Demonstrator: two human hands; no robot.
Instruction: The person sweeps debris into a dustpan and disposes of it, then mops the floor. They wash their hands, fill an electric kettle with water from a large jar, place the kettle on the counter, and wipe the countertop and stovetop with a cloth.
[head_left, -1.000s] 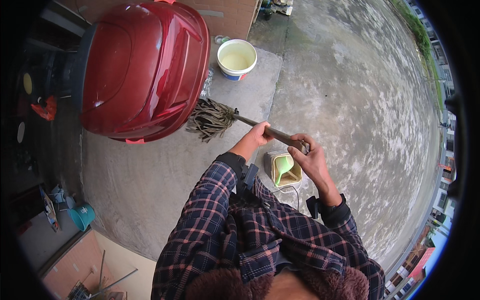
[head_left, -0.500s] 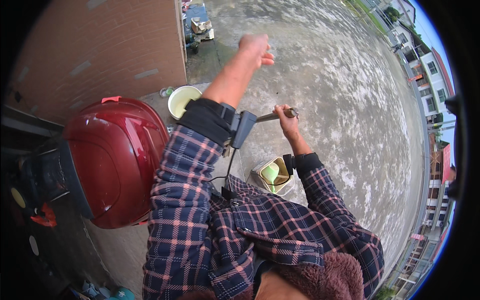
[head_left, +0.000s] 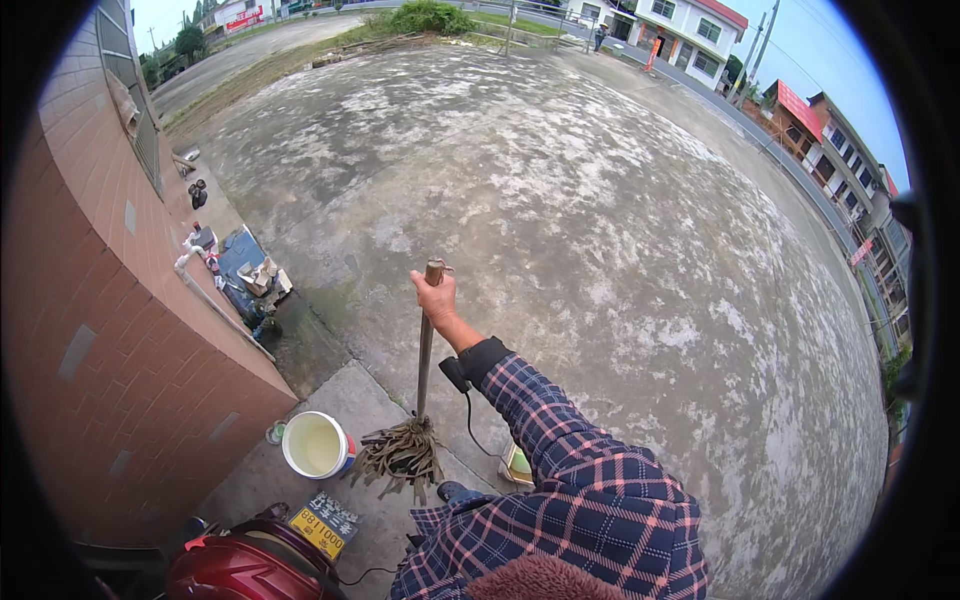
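Observation:
My right hand (head_left: 437, 298) is closed round the top of a mop's handle (head_left: 424, 365), which stands nearly upright. The grey-brown mop head (head_left: 398, 452), made of cloth strips, spreads on the concrete close to my shoe (head_left: 455, 491). Just left of the strips stands a round white bucket (head_left: 290, 445) with pale liquid inside. My right sleeve mostly hides a squarish pale container (head_left: 519, 465) with something light green in it. My left hand is out of the picture.
A red motor vehicle (head_left: 245, 568) with a yellow plate (head_left: 318, 532) stands at the lower left. Along the left runs a brick-patterned wall (head_left: 130, 370). Past its corner lies a pile of odds and ends (head_left: 250, 275). Patchy concrete (head_left: 620, 250) stretches toward a road and houses.
The view has swung, bringing the mop head and more of the yard into sight. My left arm, stretched forward before, has left the picture. My right hand still grips the mop.

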